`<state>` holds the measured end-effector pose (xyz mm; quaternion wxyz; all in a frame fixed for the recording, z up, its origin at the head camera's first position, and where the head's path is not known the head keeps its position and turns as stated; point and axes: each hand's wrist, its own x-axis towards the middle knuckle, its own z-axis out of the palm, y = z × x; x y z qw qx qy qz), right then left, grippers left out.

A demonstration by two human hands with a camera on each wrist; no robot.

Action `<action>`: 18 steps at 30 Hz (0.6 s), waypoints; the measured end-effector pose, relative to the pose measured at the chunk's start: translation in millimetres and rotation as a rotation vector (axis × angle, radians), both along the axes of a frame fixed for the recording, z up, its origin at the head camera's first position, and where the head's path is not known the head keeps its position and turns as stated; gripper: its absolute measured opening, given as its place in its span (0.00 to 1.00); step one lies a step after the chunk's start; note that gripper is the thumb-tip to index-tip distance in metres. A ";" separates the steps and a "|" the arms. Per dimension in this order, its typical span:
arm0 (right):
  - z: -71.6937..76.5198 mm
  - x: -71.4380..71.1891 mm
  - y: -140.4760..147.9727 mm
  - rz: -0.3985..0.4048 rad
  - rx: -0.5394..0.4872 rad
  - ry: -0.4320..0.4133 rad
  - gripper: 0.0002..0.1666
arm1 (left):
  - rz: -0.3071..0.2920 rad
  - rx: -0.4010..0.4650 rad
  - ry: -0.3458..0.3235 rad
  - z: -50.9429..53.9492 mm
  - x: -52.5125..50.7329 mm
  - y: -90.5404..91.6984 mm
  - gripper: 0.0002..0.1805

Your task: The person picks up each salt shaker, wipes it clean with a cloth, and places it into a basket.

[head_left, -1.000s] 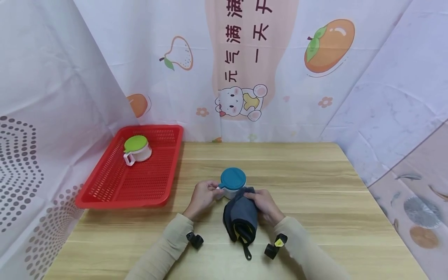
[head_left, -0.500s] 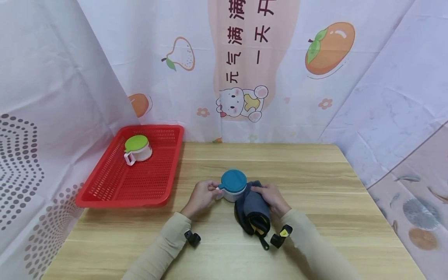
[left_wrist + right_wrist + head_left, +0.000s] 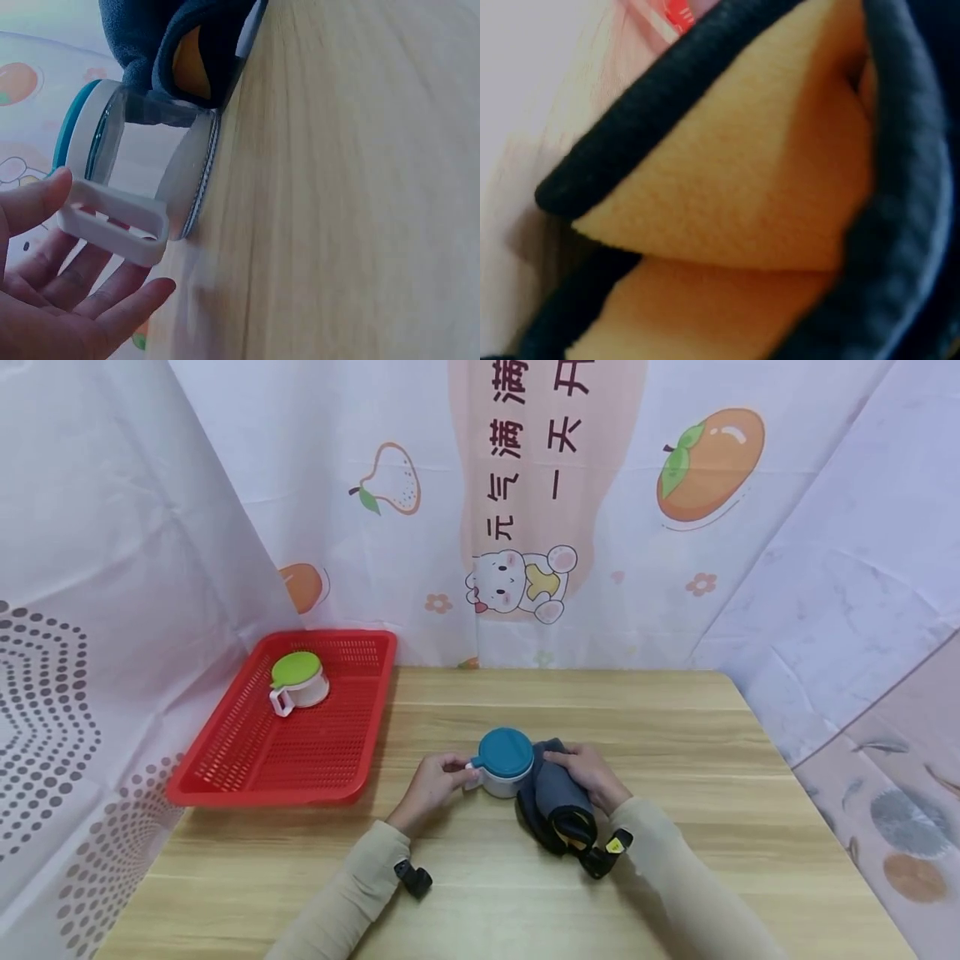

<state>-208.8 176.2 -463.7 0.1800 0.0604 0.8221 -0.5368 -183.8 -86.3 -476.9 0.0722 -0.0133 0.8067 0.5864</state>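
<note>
A clear jar with a blue lid and a white handle (image 3: 504, 763) stands upright on the table. On its left side my left hand (image 3: 433, 789) pinches the white handle (image 3: 112, 225), thumb near the lid and fingers behind. My right hand (image 3: 592, 774) grips a folded dark grey-blue cloth (image 3: 558, 793) with a black edge, held against the jar's right side. In the right wrist view the cloth's yellow-orange inner face (image 3: 750, 172) fills most of the picture, and the right hand is hidden there.
At the left stands a red plastic basket (image 3: 360, 727). Inside it, near the back, sits a similar jar with a green lid (image 3: 297, 670). A printed curtain (image 3: 622, 635) hangs behind the wooden table (image 3: 697, 760).
My right hand has moved to the right with the cloth, from the jar's front round to its right side. My left hand stays on the handle.
</note>
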 end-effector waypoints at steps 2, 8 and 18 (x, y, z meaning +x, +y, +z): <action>0.8 1.8 0.1 -0.006 -0.008 0.014 0.24 | 0.007 0.016 -0.004 -2.1 0.3 0.3 0.11; 1.2 8.5 -2.1 -0.019 -0.042 0.044 0.17 | 0.017 0.015 0.015 -5.5 2.3 1.9 0.15; 0.6 25.2 -9.0 -0.071 -0.068 0.014 0.17 | 0.072 0.086 0.001 -4.8 6.3 6.7 0.13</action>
